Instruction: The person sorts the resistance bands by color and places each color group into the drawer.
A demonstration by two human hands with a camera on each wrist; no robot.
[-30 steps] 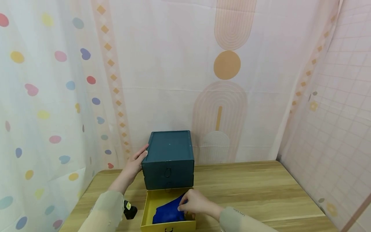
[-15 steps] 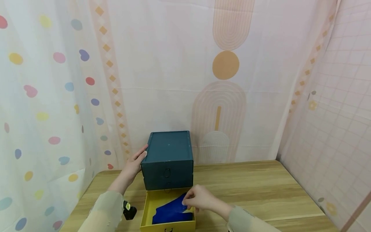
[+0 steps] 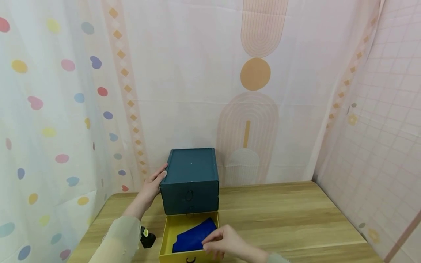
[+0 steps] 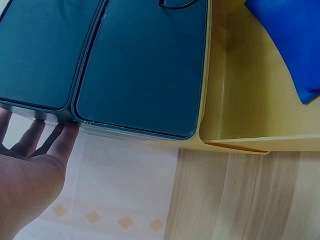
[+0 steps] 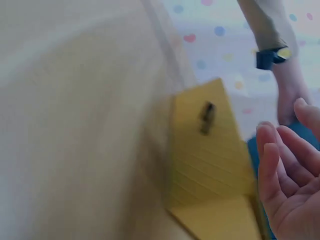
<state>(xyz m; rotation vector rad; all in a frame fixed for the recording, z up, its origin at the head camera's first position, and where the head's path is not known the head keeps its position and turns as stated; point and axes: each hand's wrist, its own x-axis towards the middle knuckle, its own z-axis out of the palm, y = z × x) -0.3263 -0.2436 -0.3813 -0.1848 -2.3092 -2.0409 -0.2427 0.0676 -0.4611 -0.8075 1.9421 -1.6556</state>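
Observation:
A teal drawer box [image 3: 191, 166] stands on the table with its yellow bottom drawer [image 3: 168, 233] pulled out. My left hand [image 3: 150, 188] rests against the box's left side, the fingertips on its edge in the left wrist view. Inside the drawer lies a crumpled, cloth-like blue piece [image 3: 194, 237]; its exact kind is unclear. My right hand [image 3: 228, 244] hovers by the drawer's front right corner, partly covering it. In the right wrist view its fingers [image 5: 270, 162] are loosely bent, with nothing between them.
Wood-grain table [image 3: 273, 215] extends to the right of the box. A patterned curtain [image 3: 184, 91] hangs close behind it. A small black device [image 3: 147, 238] with a yellow label sits by the left wrist, left of the drawer.
My right hand has let go of the blue piece and shifted toward the drawer's front right corner. The blue piece now lies flat in the drawer. The left hand stays put.

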